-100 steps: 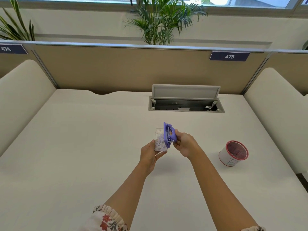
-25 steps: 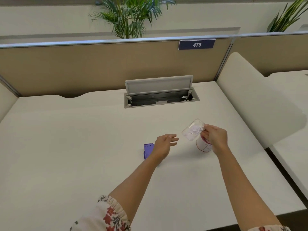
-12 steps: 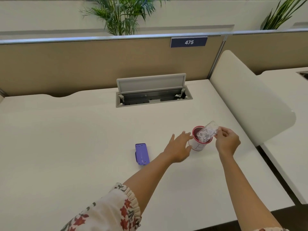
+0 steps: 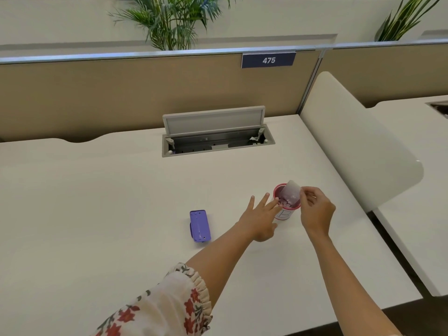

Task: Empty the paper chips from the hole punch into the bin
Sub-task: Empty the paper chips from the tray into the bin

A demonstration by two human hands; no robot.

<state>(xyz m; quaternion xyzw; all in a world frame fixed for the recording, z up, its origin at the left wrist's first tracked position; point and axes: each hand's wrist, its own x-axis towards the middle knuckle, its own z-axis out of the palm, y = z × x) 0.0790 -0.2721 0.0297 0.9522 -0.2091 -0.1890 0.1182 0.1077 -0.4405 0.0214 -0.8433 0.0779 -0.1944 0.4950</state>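
My right hand (image 4: 316,210) grips the clear plastic chip tray (image 4: 291,194) and holds it tipped, mouth down, over the small white bin with a red rim (image 4: 286,214). Paper chips (image 4: 283,202) lie inside the bin under the tray. My left hand (image 4: 260,219) is spread open, its fingertips touching the bin's left side. The purple hole punch body (image 4: 200,225) lies flat on the white desk (image 4: 97,214), to the left of my left hand, with nothing touching it.
An open cable hatch (image 4: 215,139) with a raised grey lid sits in the desk's far middle. A beige partition with a "475" label (image 4: 268,60) runs behind it. A rounded white divider (image 4: 358,146) rises just right of the bin. The desk's front-right edge is close.
The tray has tipped steeper and dropped into the bin's mouth. My left hand has slid right until its fingers touch the bin. Earlier both hands held tray and punch together.
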